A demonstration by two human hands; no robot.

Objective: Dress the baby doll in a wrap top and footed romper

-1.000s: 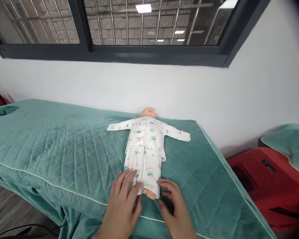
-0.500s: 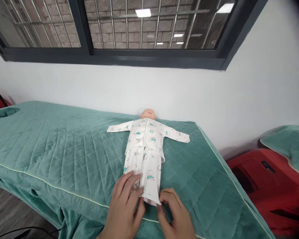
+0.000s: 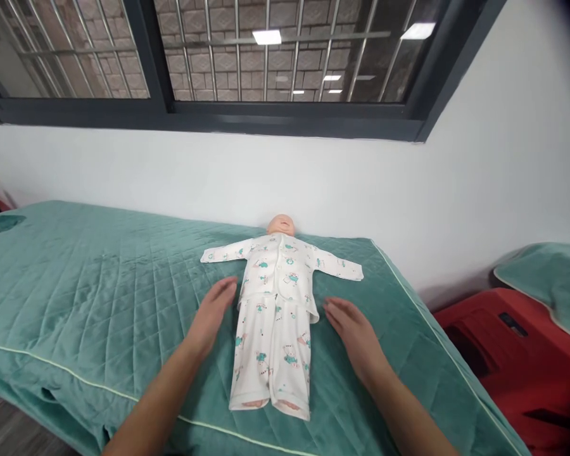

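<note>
A baby doll (image 3: 281, 225) lies on its back, its head toward the wall. It wears a white printed long-sleeved top (image 3: 278, 266) with the sleeves stretched out to both sides. Matching white trousers (image 3: 272, 354) cover its legs, and a little of the feet shows at the cuffs. Beside the top's left hem is my left hand (image 3: 215, 310), fingers extended and holding nothing. On the other side, close to the hem's right corner, my right hand (image 3: 351, 326) has its fingers stretched out and is empty too. Both hands appear slightly apart from the clothes.
The doll rests on a bed with a green quilted cover (image 3: 123, 304), which has a face hole at the far left. Behind it are a white wall (image 3: 194, 171) and a barred window (image 3: 275, 63). A red plastic chair (image 3: 494, 323) with a green cloth (image 3: 546, 272) stands at the right.
Both hands have let go of the trouser cuffs and moved up the doll to either side of the top's hem. The trouser legs now lie flat and fully visible.
</note>
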